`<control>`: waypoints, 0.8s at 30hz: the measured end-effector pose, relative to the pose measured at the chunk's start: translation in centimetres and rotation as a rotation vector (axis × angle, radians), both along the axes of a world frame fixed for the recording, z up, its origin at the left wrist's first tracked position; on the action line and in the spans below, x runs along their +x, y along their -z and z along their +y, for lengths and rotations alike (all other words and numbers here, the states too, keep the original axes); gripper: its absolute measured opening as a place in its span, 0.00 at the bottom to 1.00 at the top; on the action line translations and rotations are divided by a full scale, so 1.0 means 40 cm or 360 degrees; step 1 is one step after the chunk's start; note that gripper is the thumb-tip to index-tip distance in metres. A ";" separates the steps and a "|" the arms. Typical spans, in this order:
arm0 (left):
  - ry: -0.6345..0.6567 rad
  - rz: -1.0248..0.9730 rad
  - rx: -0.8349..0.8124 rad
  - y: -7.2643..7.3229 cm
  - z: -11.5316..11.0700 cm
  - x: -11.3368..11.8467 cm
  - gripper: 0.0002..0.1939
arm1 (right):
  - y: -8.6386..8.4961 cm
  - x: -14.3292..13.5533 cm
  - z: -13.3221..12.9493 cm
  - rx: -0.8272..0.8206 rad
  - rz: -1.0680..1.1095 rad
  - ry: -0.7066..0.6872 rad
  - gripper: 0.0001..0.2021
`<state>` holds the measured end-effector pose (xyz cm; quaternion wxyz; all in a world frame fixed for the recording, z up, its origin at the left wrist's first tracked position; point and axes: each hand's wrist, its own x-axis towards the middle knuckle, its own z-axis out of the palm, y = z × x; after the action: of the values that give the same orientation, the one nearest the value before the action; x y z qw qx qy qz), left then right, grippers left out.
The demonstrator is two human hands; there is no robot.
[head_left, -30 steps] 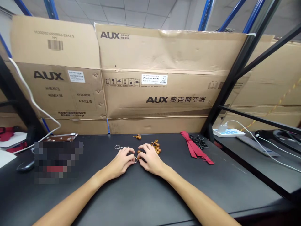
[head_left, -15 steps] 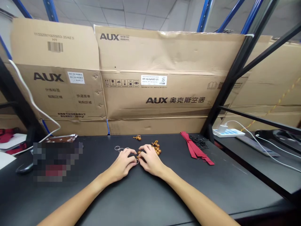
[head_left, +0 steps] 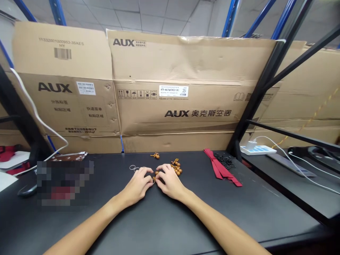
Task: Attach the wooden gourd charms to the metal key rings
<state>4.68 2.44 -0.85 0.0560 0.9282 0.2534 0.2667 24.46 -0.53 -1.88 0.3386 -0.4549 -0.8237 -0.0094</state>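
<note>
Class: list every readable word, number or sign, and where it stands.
"AUX": left carton
"HY": left carton
"分拣标签 粘贴区域": left carton
"快递面单 粘贴区域": left carton
"AUX": middle carton, top
"AUX 奥克斯空调": middle carton
"KFR-46G/BpR3AES1(B1)": white label, middle carton
"25": white label
Up-arrow, glass, umbrella signs: middle carton
Too small or blurred to quote fully: remaining print

Free room across the near tabletop (head_left: 159,223), but brown beads (head_left: 177,170) just beyond the right hand (head_left: 170,181)

Brown beads (head_left: 178,171) with golden-yellow cords (head_left: 174,163) show at twelve o'clock on a black tabletop (head_left: 154,226), beneath tan cardboard (head_left: 186,60) printed in black. Silvery rings (head_left: 132,165) gleam at eleven, a white cable (head_left: 42,122) at ten; crimson strips (head_left: 221,171) and black pieces (head_left: 225,161) at one.
</note>
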 end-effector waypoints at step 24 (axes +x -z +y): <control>-0.0589 0.0181 0.0452 0.014 0.077 -0.008 0.08 | -0.005 0.091 0.044 0.0115 -0.0201 0.0454 0.08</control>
<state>4.34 5.52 -1.42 -0.1394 0.8780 0.3819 0.2527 28.12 1.25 -1.69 0.2976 -0.5532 -0.7694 -0.1155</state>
